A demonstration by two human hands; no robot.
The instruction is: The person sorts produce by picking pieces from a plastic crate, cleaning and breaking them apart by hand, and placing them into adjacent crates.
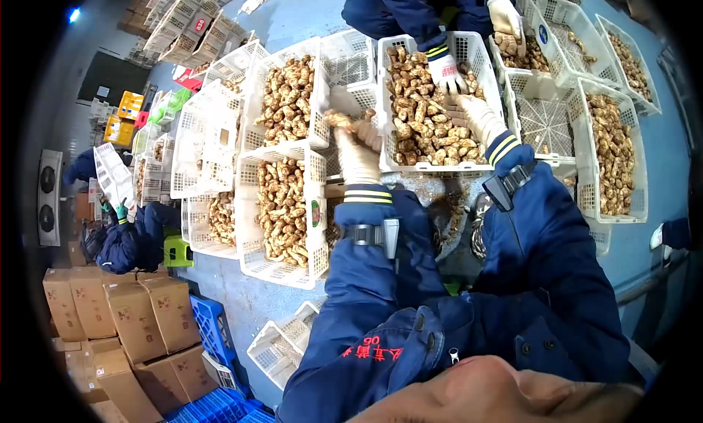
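Note:
Brown-and-white mushrooms point(425, 134) fill the white crate point(433, 167) in front of me. My right hand point(472, 119), in a pale glove, reaches into its right side with the fingers on or just above the mushrooms; whether it grips one is unclear. To the left of that crate, my left hand point(357, 139) is gloved and blurred by motion, its fingers around something brown like a mushroom, over another crate point(348, 60). A co-worker's gloved hand point(447, 73) reaches into the same mushroom crate from the far side, close to my right hand.
More mushroom crates stand at left point(282, 210) and right point(608, 152). The co-worker's other hand point(505, 24) is over a crate at the back. Cardboard boxes point(135, 317) and blue pallets point(212, 328) lie lower left. Another person point(128, 243) crouches at far left.

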